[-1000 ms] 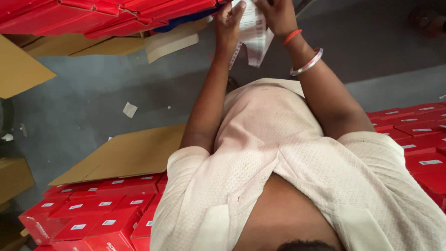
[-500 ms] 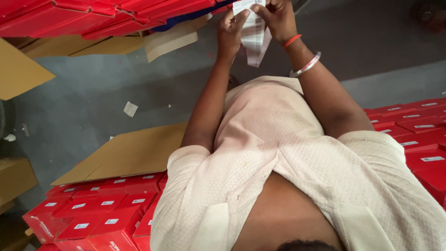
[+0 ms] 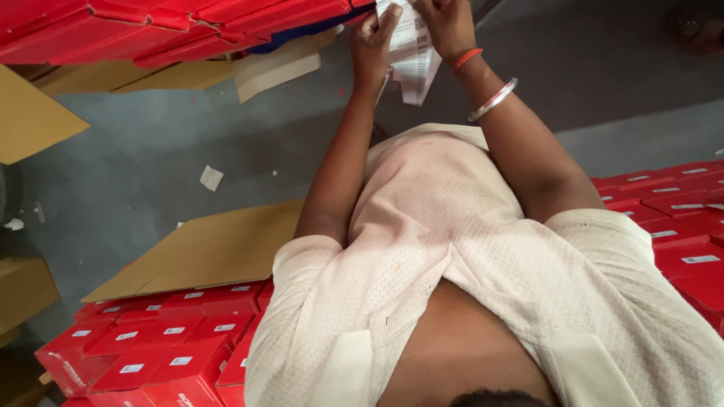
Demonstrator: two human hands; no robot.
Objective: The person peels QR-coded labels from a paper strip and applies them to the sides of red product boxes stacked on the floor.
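1. My left hand (image 3: pixel 375 47) and my right hand (image 3: pixel 445 26) are both stretched out in front of me, at the top edge of the view, and both are on the same strip of labels (image 3: pixel 413 56)
2. The left hand pinches the strip at its left edge, with the fingers pressed together; the right hand pinches it at the top, the thumb in front
3. The strip is held in the air, just beside the red boxes (image 3: pixel 173 26) stacked in front of me, and above the grey floor (image 3: pixel 188 143)
4. I judge the strip to be very light, thin and soft, so it bends and can tear easily; the edges are the good place to hold it, not the printed middle
5. Its long axis goes from my hands toward my body, and the free end hangs loose, pointing to my chest
6. More red boxes and a flat cardboard (image 3: pixel 215 249) lie at my left side
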